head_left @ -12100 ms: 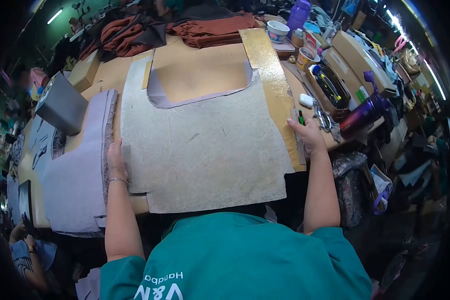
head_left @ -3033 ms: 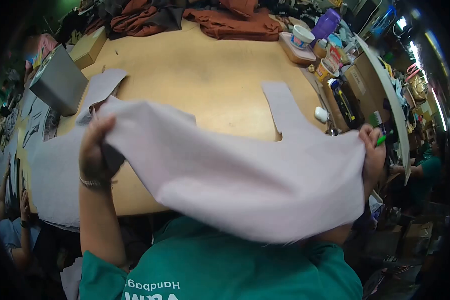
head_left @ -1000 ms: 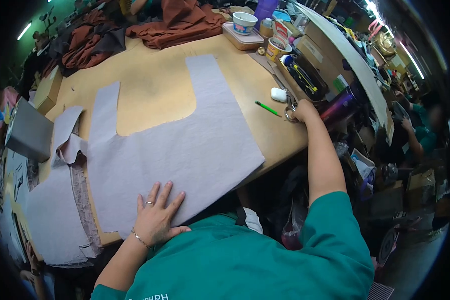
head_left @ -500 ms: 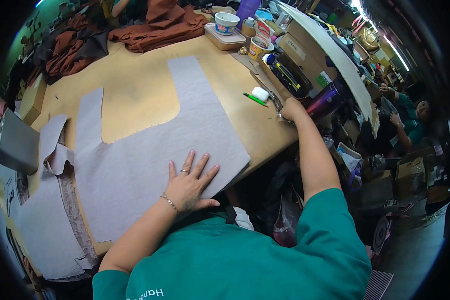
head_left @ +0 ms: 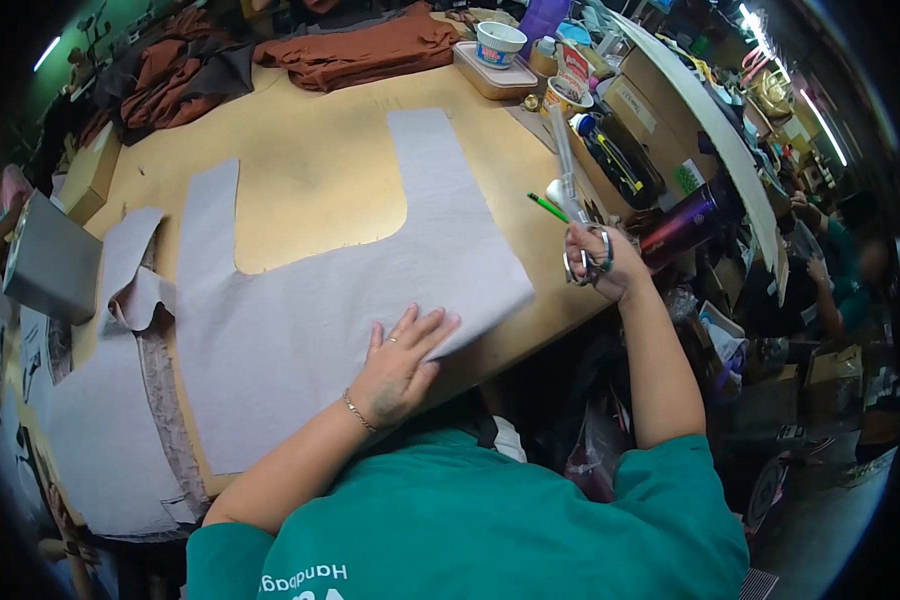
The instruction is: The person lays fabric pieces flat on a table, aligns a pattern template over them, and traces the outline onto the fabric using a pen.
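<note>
A large grey-lilac cloth piece [head_left: 310, 320], with a deep U-shaped cut-out on its far side, lies flat on the table. My left hand [head_left: 400, 365] rests on its near edge, fingers stretched out and thumb apart; whether the thumb lies under the edge is unclear. In my right hand [head_left: 618, 265] is a pair of metal scissors [head_left: 567, 165], fingers through the handle loops and blades pointing away, raised above the table's right side. Beyond that hand are a green pen [head_left: 547, 208] and a small white object [head_left: 557, 192], partly covered by the blades.
Further cut cloth [head_left: 100, 410] and a grey block [head_left: 52, 258] are at the left. Rust-brown fabric [head_left: 370, 52] lies at the far side. A purple tumbler [head_left: 682, 222], tubs and a cardboard box [head_left: 650, 115] line the right edge. Another person sits further right.
My right hand has lifted the scissors off the table and turned them upright. The left hand's fingers have drawn closer together by the cloth's near edge. The whole view has shifted slightly.
</note>
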`<state>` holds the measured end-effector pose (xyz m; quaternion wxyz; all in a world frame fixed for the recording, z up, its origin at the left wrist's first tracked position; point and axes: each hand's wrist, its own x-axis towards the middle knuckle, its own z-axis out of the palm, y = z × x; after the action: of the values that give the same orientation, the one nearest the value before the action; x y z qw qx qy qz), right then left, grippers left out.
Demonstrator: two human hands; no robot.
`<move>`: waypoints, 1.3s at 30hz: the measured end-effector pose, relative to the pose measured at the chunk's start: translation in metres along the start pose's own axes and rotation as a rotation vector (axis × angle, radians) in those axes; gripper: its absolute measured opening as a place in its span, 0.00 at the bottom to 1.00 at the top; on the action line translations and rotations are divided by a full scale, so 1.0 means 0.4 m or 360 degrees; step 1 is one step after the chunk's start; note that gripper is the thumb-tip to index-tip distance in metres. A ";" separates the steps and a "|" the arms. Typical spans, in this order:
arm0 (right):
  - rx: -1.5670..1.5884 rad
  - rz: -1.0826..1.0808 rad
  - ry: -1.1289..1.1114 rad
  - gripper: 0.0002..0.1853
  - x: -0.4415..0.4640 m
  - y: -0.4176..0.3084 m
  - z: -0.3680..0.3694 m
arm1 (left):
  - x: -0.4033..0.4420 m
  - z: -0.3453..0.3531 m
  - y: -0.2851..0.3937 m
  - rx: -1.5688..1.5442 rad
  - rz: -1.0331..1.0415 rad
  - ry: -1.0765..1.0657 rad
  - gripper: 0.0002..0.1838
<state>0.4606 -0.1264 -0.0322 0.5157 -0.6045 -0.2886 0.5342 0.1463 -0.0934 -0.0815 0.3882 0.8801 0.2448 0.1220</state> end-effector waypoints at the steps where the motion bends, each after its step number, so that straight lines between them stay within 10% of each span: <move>1: -0.0010 0.0080 -0.0016 0.15 0.002 0.012 0.012 | -0.007 -0.016 0.004 -0.0294 0.0025 0.0118 0.28; 10: -0.0248 0.0632 -0.0027 0.29 0.072 0.060 0.074 | -0.031 -0.009 -0.018 -0.0645 0.0169 0.0385 0.28; 27: -0.0388 0.0474 -0.0147 0.46 0.305 -0.023 0.152 | -0.038 -0.009 -0.028 -0.0579 0.0256 0.0340 0.30; 39: -0.1012 0.0371 0.0040 0.38 0.316 -0.011 0.130 | -0.036 -0.006 -0.040 -0.0580 0.0297 0.0341 0.30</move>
<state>0.4456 0.0050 -0.0666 0.2403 -0.7704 -0.3635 0.4653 0.1276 -0.0904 -0.0922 0.4996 0.7962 0.1762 0.2923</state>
